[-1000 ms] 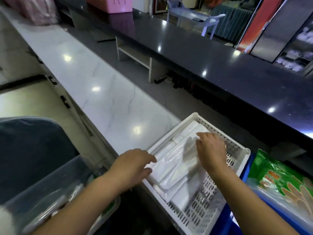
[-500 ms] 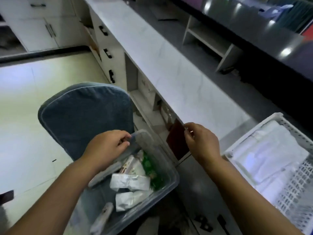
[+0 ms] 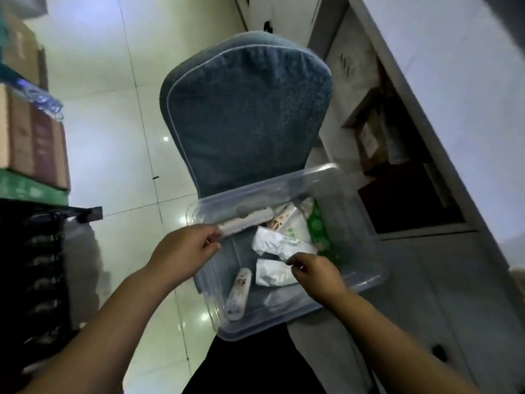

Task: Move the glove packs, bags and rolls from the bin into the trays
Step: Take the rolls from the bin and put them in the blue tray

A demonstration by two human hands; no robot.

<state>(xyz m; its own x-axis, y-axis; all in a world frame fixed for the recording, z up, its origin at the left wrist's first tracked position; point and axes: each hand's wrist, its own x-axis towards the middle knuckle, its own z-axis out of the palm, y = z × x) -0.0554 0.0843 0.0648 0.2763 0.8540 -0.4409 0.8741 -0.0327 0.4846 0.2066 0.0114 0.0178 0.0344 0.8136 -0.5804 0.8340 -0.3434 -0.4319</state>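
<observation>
On the seat of a chair, in front of its blue-grey cushioned backrest (image 3: 244,109), sat a clear plastic bin (image 3: 366,251), seen from above in dim light. Both bare forearms reached down into it from the bottom of the view.

The left hand (image 3: 184,248) was at the bin's far left corner. Its fingers (image 3: 211,237) were curled and pinching the end of a long pale roll (image 3: 247,220) that lay along the bin's far wall.

The right hand (image 3: 315,271) was lower, over the middle of the bin. Its thumb and forefinger met on the edge of a crumpled white bag (image 3: 278,243), grasping it.

Just below that bag, partly under the right hand, lay a folded white bag (image 3: 270,275). To its left a shorter printed roll (image 3: 238,291), white with a brownish label, lay lengthwise on the bin's floor, pointing towards the near wall. By the far right wall a green patterned pack (image 3: 318,231) stood on edge, with a white pack bearing small printed marks (image 3: 284,221) just beside it. The print on every item was too blurred to read.

Around the chair was a glossy pale tiled floor (image 3: 113,81). Stacked cardboard boxes (image 3: 34,137) stood at the left edge. A white surface (image 3: 454,95) ran along the right, with dark open shelves (image 3: 369,143) beneath it.
</observation>
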